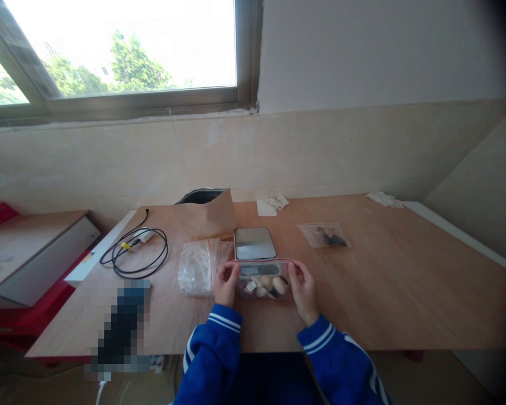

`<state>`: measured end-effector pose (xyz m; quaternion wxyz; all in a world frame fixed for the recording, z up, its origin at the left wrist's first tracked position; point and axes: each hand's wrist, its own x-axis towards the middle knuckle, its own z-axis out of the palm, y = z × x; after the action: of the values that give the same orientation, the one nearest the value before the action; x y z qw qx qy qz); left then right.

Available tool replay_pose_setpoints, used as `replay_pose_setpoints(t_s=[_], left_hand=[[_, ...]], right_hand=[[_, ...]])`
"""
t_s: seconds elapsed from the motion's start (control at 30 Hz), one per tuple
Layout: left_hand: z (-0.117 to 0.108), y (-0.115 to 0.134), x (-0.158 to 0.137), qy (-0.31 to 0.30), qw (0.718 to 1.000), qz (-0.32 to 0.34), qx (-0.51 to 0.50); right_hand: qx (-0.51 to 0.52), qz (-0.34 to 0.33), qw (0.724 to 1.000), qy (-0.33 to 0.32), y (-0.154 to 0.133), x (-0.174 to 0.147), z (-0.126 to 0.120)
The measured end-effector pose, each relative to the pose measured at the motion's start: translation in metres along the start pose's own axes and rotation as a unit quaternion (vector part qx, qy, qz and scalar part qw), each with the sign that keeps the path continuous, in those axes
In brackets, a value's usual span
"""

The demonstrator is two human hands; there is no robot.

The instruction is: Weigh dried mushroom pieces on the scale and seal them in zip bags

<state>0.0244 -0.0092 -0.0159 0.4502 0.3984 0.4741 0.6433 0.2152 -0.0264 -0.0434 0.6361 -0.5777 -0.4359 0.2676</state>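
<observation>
Between my hands is a clear zip bag [262,292] with a red seal strip along its top; several pale rounded pieces and some dark ones lie inside. My left hand [226,283] pinches the strip's left end, and my right hand [302,287] pinches the right end. Just behind the bag sits a small digital scale [255,243] with a silver plate, its front panel seen through the plastic. Left of my left hand lies a stack of clear zip bags [196,270].
Farther right lies another clear bag [324,235] with dark pieces. A brown paper bag [211,216] stands at the back left. Coiled black cable [140,275] and a blurred-out dark device [124,326] are at the left. Crumpled tissue [277,202] rests near the wall.
</observation>
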Motion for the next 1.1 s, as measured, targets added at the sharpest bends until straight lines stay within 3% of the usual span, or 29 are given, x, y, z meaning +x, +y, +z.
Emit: replay_pose_setpoints(t_s=[0.4,0.63,0.8,1.1], left_hand=[[0.0,0.001,-0.001,0.01,1.0,0.018,0.006],[0.001,0.002,-0.004,-0.048,0.998,-0.026,-0.026],[0.002,0.005,-0.006,-0.08,0.997,-0.009,-0.007],[0.001,0.001,-0.002,-0.039,0.999,0.012,0.001]], right_hand=[[-0.012,-0.004,1.0,0.005,-0.001,0.0,-0.002],[0.048,0.008,0.998,-0.035,-0.013,-0.005,-0.002],[0.035,-0.003,0.999,-0.031,-0.015,-0.006,-0.002],[0.034,-0.009,0.999,-0.017,-0.014,-0.007,-0.002]])
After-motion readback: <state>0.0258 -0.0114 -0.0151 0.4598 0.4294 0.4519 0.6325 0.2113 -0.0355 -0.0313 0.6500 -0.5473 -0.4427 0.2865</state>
